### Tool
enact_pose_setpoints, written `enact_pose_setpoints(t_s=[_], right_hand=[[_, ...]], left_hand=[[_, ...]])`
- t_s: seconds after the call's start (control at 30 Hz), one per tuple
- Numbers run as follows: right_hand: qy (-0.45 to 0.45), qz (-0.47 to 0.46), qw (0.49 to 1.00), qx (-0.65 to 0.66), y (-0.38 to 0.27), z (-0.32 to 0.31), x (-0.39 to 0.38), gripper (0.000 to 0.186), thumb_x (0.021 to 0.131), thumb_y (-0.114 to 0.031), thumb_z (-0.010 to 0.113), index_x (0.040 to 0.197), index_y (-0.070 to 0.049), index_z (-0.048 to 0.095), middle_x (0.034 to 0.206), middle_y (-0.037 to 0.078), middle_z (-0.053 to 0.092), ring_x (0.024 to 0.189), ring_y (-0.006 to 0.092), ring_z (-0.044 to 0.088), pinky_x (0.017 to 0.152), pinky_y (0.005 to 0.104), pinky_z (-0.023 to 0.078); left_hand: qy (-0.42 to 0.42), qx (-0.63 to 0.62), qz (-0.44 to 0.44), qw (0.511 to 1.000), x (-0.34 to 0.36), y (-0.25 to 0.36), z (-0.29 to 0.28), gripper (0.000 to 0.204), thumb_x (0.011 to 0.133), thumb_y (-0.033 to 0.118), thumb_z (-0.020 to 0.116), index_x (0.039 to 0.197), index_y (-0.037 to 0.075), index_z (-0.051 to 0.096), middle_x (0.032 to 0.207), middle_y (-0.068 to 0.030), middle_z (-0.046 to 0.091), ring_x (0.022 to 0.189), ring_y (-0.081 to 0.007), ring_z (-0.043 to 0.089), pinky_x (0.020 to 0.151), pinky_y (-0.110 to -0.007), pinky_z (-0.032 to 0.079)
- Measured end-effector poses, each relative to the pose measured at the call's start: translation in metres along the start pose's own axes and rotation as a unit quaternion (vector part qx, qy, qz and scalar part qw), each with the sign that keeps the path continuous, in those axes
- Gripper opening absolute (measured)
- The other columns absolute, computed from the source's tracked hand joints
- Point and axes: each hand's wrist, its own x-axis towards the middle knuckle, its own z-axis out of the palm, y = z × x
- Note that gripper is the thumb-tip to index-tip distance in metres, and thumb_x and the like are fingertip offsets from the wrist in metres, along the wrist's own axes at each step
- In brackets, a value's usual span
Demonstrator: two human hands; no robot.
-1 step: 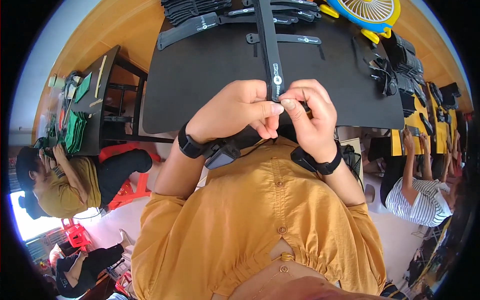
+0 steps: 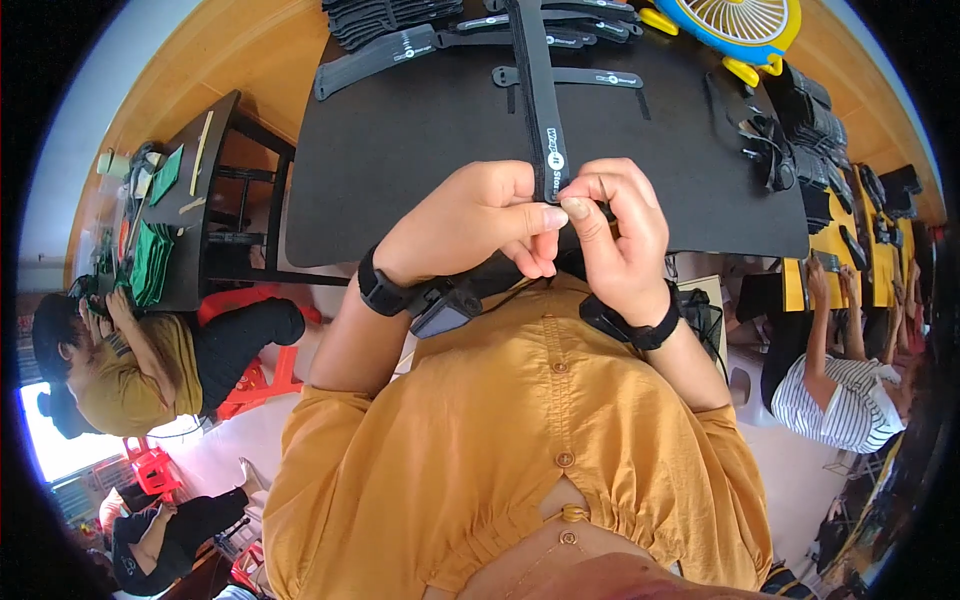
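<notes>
A long black strap (image 2: 541,95) with white print stands out over the table, its near end between my hands. My left hand (image 2: 470,220) is closed on that end, thumb across it and fingers curled behind. The thumb and forefinger of my right hand (image 2: 630,230) are pinched together at the strap's lower corner, next to the left thumb tip. A small dark thing shows behind the right fingers, too hidden to name. Beyond lies another black strap (image 2: 600,78) with a rounded, holed end, crossing behind the held one.
Black straps are stacked (image 2: 385,20) at the table's far left. A blue and yellow fan (image 2: 735,25) stands far right, near a heap of black straps (image 2: 770,150). The black table (image 2: 400,150) ends just before my body. People sit at tables on both sides.
</notes>
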Motion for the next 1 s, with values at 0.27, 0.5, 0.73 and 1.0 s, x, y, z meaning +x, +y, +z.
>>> enact_pose_setpoints(t_s=[0.27, 0.5, 0.73, 1.0], right_hand=[[0.076, -0.063, 0.987, -0.124, 0.015, 0.001, 0.021, 0.005, 0.088, -0.004, 0.064, 0.089, 0.0, 0.061, 0.085, 0.013, 0.06, 0.074, 0.0286, 0.06, 0.066, 0.0345, 0.049], [-0.059, 0.173, 0.982, 0.047, 0.008, -0.007, 0.013, 0.011, 0.096, -0.012, 0.059, 0.094, -0.001, 0.061, 0.08, 0.009, 0.061, 0.069, 0.0174, 0.06, 0.062, 0.0295, 0.048], [-0.048, 0.194, 0.971, 0.127, 0.008, -0.006, 0.011, 0.016, 0.095, -0.012, 0.062, 0.106, -0.001, 0.062, 0.09, 0.006, 0.068, 0.085, 0.0162, 0.066, 0.072, 0.0263, 0.052], [0.024, -0.019, 0.999, -0.035, 0.031, -0.004, 0.006, 0.016, 0.088, -0.007, 0.068, 0.102, 0.0, 0.07, 0.092, 0.005, 0.068, 0.084, 0.0131, 0.065, 0.071, 0.0233, 0.052]], left_hand=[[-0.018, -0.004, -0.037, 0.999, -0.001, -0.013, 0.003, 0.019, 0.098, 0.014, 0.055, 0.098, -0.004, 0.06, 0.076, -0.0081, 0.065, 0.068, -0.0161, 0.068, 0.061, -0.024, 0.057], [-0.045, -0.013, 0.001, 0.999, 0.002, -0.036, 0.001, 0.027, 0.1, 0.018, 0.054, 0.117, -0.003, 0.055, 0.1, -0.0128, 0.066, 0.087, -0.0187, 0.068, 0.076, -0.03, 0.058], [0.035, -0.152, 0.026, 0.987, 0.021, -0.039, 0.01, 0.022, 0.103, 0.02, 0.045, 0.105, -0.001, 0.053, 0.077, -0.0035, 0.056, 0.063, -0.0113, 0.059, 0.056, -0.023, 0.05], [0.055, -0.042, 0.08, 0.994, 0.019, -0.049, 0.018, 0.021, 0.104, 0.019, 0.045, 0.107, 0.001, 0.055, 0.071, 0.0012, 0.049, 0.058, -0.0044, 0.043, 0.052, -0.021, 0.038]])
